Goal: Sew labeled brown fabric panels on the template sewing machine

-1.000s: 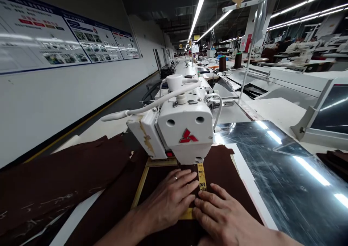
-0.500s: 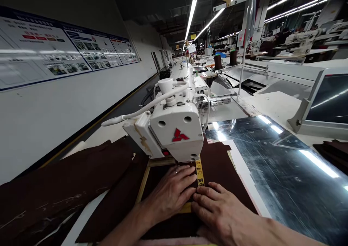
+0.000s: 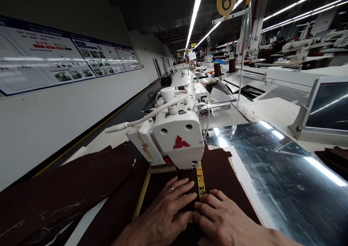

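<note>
Dark brown fabric (image 3: pixel 217 170) lies under the head of a white sewing machine (image 3: pixel 178 137) with a red emblem. My left hand (image 3: pixel 168 209) rests flat on the fabric just below the machine head, fingers spread, a ring on one finger. Beside it, my right hand (image 3: pixel 217 217) presses on the fabric with its fingers apart and slightly bent, the fingertips near my left thumb. A yellow strip with black handwriting (image 3: pixel 201 182) runs from the machine head down to my right fingertips. A yellowish frame edge (image 3: pixel 141 193) shows left of my left hand. The needle area is hidden.
More brown fabric (image 3: pixel 67 173) is heaped at the left. A shiny metal plate (image 3: pixel 266 166) covers the right side of the table, with a screen (image 3: pixel 328 104) beyond it. Thread cones (image 3: pixel 218 69) and a pole (image 3: pixel 241 65) stand behind.
Both hands appear a little lower in the view, and my left fingers are more spread. The machine and surroundings have also shifted slightly downward in the picture.
</note>
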`<state>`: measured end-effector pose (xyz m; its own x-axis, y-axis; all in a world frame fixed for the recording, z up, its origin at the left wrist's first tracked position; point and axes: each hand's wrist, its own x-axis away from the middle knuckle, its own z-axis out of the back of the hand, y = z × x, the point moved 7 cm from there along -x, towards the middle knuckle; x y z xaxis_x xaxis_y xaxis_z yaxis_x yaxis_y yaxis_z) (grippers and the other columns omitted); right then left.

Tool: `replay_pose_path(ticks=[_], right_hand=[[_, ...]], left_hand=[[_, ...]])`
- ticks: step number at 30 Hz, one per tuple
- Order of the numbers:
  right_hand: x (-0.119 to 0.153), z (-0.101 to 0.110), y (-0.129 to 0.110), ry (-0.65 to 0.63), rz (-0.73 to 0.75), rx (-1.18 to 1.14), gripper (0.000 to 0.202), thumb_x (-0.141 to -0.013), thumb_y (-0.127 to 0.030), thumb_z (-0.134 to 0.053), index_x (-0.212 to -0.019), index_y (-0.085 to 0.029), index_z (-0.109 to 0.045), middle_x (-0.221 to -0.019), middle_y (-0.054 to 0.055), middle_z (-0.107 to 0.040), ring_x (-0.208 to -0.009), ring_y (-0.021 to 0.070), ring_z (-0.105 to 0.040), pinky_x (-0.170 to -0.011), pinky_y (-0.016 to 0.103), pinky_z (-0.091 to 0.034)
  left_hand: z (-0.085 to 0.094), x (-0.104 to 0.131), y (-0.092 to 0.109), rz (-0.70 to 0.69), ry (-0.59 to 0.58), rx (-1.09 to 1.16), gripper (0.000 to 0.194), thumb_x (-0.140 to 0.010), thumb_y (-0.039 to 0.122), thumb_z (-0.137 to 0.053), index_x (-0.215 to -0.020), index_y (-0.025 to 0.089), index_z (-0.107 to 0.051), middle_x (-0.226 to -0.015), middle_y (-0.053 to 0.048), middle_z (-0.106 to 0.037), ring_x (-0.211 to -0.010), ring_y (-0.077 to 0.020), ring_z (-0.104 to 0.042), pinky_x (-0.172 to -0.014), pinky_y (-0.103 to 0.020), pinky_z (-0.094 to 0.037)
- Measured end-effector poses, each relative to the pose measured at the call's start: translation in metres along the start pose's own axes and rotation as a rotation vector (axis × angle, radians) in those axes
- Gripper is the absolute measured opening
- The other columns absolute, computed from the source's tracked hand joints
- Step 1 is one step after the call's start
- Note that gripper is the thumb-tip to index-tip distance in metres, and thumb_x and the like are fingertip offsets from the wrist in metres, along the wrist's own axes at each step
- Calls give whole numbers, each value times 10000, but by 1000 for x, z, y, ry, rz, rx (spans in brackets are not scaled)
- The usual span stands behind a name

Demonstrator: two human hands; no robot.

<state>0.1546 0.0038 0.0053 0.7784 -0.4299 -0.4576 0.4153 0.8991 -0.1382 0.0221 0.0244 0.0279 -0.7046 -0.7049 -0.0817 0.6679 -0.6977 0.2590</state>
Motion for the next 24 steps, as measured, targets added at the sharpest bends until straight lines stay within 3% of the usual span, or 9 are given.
replay_pose_path(ticks=[5,11,24], right_hand=[[0,-1,1,-6,-13,-10,382,-951,-543,-591,-1121,-203,-631,-1107,39,-733,-952,221,-616,-904,382,-440],[0,-1,3,-100,-77,-67,335,-931,-487,-637,-1126,-215,-635,-1103,39,-725,-1003,240,-611,-977,432,-404],[-7,18,6,-182,-173,-136,239,-956,-411,-634,-1101,-223,-661,-1074,25,-715,-1006,228,-596,-986,425,-385]], left_hand=[[-2,1,-4,25,-46,15,516,-896,295,-692,-1399,319,-578,-1527,-38,-515,-1436,-269,-448,-1211,-533,-346],[-1,0,-4,20,-47,27,537,-869,290,-705,-1393,302,-590,-1529,-46,-513,-1433,-280,-450,-1210,-531,-342],[-3,-4,-7,-2,-31,-1,546,-877,287,-697,-1408,295,-568,-1538,-61,-500,-1436,-296,-440,-1194,-566,-349]])
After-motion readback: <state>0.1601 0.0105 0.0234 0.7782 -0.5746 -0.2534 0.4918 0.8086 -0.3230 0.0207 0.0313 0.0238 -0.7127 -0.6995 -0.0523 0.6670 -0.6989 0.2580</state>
